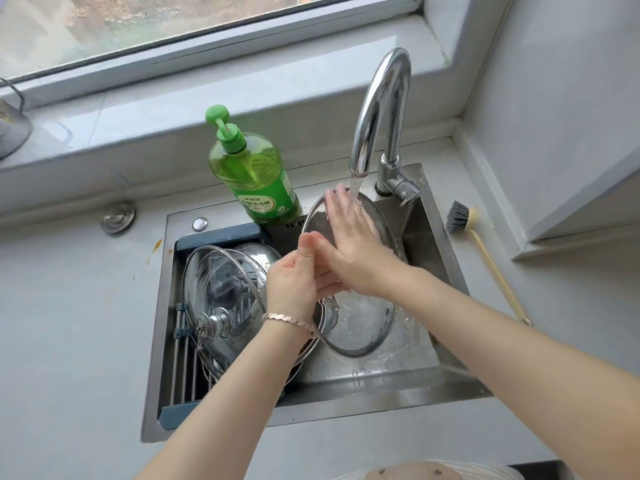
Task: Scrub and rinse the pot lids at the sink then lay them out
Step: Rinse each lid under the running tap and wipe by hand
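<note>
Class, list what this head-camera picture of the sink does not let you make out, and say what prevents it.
Head view throughout.
- Sink drain: hidden behind the held lid, left hand and right hand.
- Soap bottle label: print too small to read.
- Grey object at far left: cut off by the frame edge.
- Steel item behind racked lid: mostly covered by it.

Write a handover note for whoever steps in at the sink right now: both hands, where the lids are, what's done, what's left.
Left hand: grips the rim of the held lid, tilted over the sink.
Right hand: flat on that lid, under water running from the tap.
Second lid: lies on the rack at the sink's left.
Brush lies on the counter to the right; soap bottle stands behind the sink.
Done: probably the scrubbing of this lid, as no suds show.
Left: finish rinsing, lay the lid out, shut the tap.
</note>
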`<control>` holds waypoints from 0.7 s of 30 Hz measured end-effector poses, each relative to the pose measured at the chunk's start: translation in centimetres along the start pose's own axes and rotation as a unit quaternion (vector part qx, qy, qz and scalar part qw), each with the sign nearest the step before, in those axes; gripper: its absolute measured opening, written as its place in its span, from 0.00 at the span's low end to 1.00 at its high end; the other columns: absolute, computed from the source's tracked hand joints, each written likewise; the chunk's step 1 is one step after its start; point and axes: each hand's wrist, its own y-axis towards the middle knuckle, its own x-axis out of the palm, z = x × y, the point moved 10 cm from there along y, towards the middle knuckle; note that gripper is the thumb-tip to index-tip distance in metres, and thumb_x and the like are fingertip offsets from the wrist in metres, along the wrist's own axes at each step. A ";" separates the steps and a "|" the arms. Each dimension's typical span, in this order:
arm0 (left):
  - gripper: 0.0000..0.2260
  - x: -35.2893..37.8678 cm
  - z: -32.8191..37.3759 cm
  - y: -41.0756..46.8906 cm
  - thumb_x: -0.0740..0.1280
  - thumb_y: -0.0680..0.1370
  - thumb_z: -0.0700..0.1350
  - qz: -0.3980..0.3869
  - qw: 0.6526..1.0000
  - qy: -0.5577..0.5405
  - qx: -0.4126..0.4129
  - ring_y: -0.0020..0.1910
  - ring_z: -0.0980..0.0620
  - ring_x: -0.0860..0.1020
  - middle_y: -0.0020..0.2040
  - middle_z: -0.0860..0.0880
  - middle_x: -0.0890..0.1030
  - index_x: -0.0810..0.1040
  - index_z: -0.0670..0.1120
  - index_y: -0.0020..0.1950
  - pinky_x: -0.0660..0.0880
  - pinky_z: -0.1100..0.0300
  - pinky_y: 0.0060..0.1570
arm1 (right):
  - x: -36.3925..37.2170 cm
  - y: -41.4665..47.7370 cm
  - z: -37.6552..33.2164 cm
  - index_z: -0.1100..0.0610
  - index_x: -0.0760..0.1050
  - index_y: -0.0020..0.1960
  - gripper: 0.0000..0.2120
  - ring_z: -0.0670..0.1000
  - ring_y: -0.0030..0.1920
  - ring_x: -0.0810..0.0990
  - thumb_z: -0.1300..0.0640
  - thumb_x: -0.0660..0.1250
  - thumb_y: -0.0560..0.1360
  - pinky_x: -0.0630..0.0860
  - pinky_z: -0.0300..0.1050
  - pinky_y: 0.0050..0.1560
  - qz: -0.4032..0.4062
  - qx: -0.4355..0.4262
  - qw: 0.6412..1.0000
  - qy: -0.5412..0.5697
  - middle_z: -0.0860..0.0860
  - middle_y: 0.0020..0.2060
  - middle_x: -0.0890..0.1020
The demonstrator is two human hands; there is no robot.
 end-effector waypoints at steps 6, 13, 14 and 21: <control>0.22 -0.8 0.4 0.5 0.58 0.78 0.53 -0.012 0.996 -0.084 -0.015 0.34 0.44 0.83 0.34 0.39 0.83 0.74 0.36 0.37 0.81 0.50 0.38 | -1.6 2.1 6.4 0.53 0.43 0.77 0.25 0.47 0.75 0.36 0.50 0.47 0.83 0.39 0.52 0.74 -0.032 0.052 0.990 0.128 0.50 0.76 0.38; 0.23 -1.7 -0.9 1.3 0.56 0.79 0.56 0.063 0.971 -0.225 -0.047 0.34 0.44 0.83 0.35 0.39 0.83 0.72 0.38 0.37 0.81 0.55 0.33 | -1.5 -2.2 7.2 0.56 0.48 0.76 0.30 0.44 0.75 0.44 0.46 0.42 0.77 0.43 0.45 0.75 0.158 0.059 0.981 0.097 0.49 0.76 0.49; 0.23 -1.9 -1.0 1.5 0.55 0.79 0.57 0.080 0.966 -0.241 -0.047 0.34 0.45 0.83 0.35 0.39 0.83 0.71 0.39 0.37 0.81 0.55 0.33 | -0.4 -3.0 6.1 0.54 0.44 0.76 0.29 0.43 0.74 0.41 0.46 0.41 0.77 0.40 0.45 0.75 0.149 0.049 0.984 0.081 0.47 0.76 0.45; 0.22 -4.0 -2.2 1.4 0.56 0.78 0.58 0.143 0.940 -0.305 -0.059 0.36 0.46 0.84 0.36 0.41 0.84 0.71 0.40 0.40 0.80 0.58 0.31 | 0.2 -2.4 4.5 0.55 0.38 0.75 0.30 0.44 0.74 0.37 0.42 0.41 0.80 0.34 0.40 0.72 0.087 0.027 0.996 -0.018 0.48 0.74 0.39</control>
